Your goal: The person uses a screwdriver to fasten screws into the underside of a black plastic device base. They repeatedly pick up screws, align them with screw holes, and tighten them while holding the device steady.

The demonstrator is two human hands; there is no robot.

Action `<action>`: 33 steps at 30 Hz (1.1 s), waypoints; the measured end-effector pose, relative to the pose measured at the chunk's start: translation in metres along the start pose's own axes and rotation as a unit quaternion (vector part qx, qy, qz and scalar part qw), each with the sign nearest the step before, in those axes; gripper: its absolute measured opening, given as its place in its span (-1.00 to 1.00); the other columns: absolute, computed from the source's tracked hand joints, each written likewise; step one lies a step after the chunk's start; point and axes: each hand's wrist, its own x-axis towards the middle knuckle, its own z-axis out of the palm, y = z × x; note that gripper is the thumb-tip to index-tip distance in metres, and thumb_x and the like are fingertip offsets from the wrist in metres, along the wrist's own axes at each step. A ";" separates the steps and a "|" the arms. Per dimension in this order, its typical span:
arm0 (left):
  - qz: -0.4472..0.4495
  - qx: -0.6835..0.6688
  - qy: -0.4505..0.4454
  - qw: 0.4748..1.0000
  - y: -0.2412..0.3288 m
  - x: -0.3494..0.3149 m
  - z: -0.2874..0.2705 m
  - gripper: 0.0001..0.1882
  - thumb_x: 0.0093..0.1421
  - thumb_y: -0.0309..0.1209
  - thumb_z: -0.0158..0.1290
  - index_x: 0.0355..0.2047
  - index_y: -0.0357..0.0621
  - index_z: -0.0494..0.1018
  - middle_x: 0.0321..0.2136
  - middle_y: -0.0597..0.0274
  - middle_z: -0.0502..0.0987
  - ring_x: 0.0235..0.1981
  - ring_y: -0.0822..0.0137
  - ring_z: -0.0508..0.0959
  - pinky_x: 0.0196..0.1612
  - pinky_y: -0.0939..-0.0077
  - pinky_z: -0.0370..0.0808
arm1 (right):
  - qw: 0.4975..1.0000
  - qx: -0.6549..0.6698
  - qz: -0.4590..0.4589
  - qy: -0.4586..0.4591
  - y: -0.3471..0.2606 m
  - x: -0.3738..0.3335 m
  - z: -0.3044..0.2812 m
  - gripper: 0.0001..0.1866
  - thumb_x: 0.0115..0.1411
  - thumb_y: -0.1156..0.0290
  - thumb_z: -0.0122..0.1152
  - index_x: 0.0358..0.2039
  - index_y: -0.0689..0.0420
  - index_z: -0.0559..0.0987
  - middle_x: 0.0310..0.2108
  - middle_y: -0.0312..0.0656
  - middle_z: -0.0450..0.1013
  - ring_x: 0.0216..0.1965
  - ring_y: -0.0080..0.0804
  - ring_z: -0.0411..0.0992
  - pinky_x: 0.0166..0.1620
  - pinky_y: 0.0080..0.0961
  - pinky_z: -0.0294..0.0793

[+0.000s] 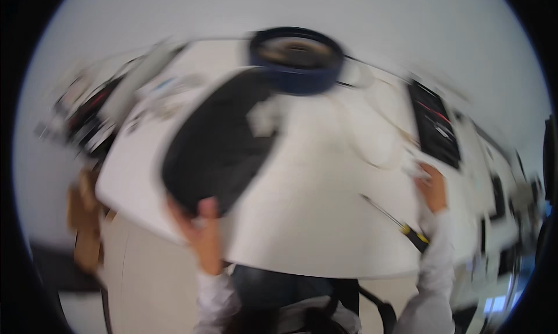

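My left hand [200, 232] grips the near end of a large dark grey oval panel [215, 142], thumb on its face and fingers around its edge. The panel slants across the left half of the table, and a pale patch [264, 118] shows on its right side. At the right, my right hand [431, 187] is closed at the fingertips by a small white thing [414, 167], too blurred to name. A screwdriver [401, 225] with a yellow and black handle lies on the table left of my right forearm. Behind the panel's far end stands a round dark blue tub [297, 72] with brownish contents.
The white table [314, 218] has a rounded left corner. A pale cord [360, 154] curves over its right half. Beyond my right hand lies a black flat case [435, 122]. Small blurred parts [165, 110] sit at the far left, and a cardboard piece [87, 223] stands beside the table.
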 end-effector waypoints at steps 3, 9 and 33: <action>0.067 -0.047 -0.045 0.996 0.002 0.010 0.000 -0.19 0.07 -0.37 0.20 0.23 -0.36 0.02 0.03 -0.16 0.33 -0.03 0.12 0.45 -0.03 0.39 0.40 | 0.993 -0.096 -0.060 -0.014 0.034 0.006 -0.005 -0.71 -0.06 0.64 0.24 -0.25 0.16 0.54 -0.30 -0.14 0.48 -0.26 -0.26 0.46 -0.32 -0.47 0.48; 0.103 -0.050 -0.059 0.992 0.014 0.014 -0.022 -0.19 0.05 -0.48 0.14 0.25 -0.29 -0.03 0.11 -0.20 0.26 0.02 0.02 0.43 0.03 0.34 0.39 | 0.991 -0.124 -0.022 -0.051 -0.013 0.021 0.011 -0.90 -0.02 0.68 0.18 -0.46 0.24 0.48 -0.49 -0.15 0.42 -0.52 -0.35 0.40 -0.45 -0.50 0.38; 0.006 -0.050 -0.439 0.897 0.052 -0.072 0.032 -0.87 0.16 -0.35 0.07 -0.33 -0.12 0.46 -0.46 0.22 0.48 -0.52 0.23 0.50 -0.44 0.45 0.43 | 0.919 -0.008 -0.377 -0.115 -0.231 -0.077 0.041 -0.70 -0.24 0.54 0.41 -0.42 0.16 0.54 -0.44 -0.26 0.48 -0.47 -0.28 0.49 -0.49 -0.47 0.46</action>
